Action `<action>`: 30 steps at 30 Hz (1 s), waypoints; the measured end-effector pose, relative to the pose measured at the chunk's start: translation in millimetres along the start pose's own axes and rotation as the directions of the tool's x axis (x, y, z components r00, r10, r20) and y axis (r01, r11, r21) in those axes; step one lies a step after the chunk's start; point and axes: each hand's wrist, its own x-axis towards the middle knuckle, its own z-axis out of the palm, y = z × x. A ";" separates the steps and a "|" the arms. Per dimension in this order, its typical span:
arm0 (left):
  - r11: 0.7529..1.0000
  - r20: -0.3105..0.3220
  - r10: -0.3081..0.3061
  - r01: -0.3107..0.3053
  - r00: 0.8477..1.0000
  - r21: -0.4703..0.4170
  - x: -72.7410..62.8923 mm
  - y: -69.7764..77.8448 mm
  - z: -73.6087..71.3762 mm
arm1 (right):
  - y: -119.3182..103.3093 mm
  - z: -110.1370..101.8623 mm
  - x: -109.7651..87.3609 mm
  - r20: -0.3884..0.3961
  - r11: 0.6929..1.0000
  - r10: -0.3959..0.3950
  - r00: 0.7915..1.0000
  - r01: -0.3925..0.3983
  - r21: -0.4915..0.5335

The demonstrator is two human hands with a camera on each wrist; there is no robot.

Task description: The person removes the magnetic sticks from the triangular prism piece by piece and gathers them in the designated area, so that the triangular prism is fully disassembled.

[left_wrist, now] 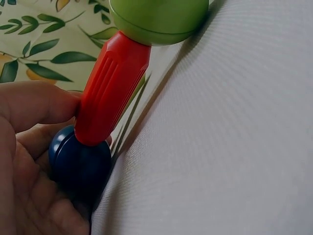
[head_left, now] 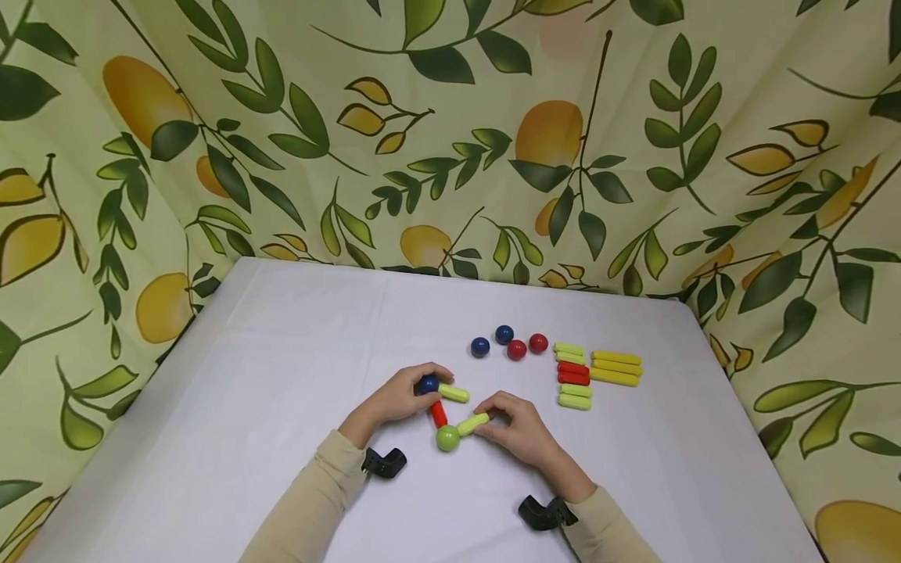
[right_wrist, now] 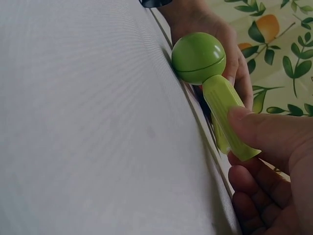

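My left hand [head_left: 400,396] grips a dark blue ball [head_left: 428,384], thumb and fingers curled about it. From that ball one light green stick [head_left: 454,393] points right, and a red stick [left_wrist: 111,88] runs toward me to a green ball [head_left: 447,438] on the table. Between the thumb and fingers of my right hand [head_left: 522,430], a second light green stick [right_wrist: 226,110] is pinched by its outer end. Its other end meets the green ball in the right wrist view. Part of the blue ball is hidden by the left fingers.
Farther back lie two blue balls [head_left: 480,347] and two red balls [head_left: 517,349]. To their right are rows of short light green sticks [head_left: 575,402], red sticks [head_left: 573,378] and longer yellow sticks [head_left: 615,377]. A patterned curtain [head_left: 450,156] borders the white table [head_left: 296,336].
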 end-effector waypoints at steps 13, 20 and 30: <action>1.000 0.001 -0.028 0.028 1.000 -0.009 -3.1 3.2 -0.2 | -4.5 0.1 1.9 -0.170 0.995 0.084 0.982 -0.091 -0.038; 1.000 0.003 -0.017 0.017 1.000 -0.003 -6.9 17.1 -3.4 | -6.6 -7.7 0.9 -0.202 0.982 0.190 0.961 -0.182 0.056; 1.000 0.019 -0.006 0.006 1.000 -0.017 -11.2 38.6 -6.9 | 3.6 -53.2 -23.5 -0.283 0.958 0.284 0.916 -0.282 0.049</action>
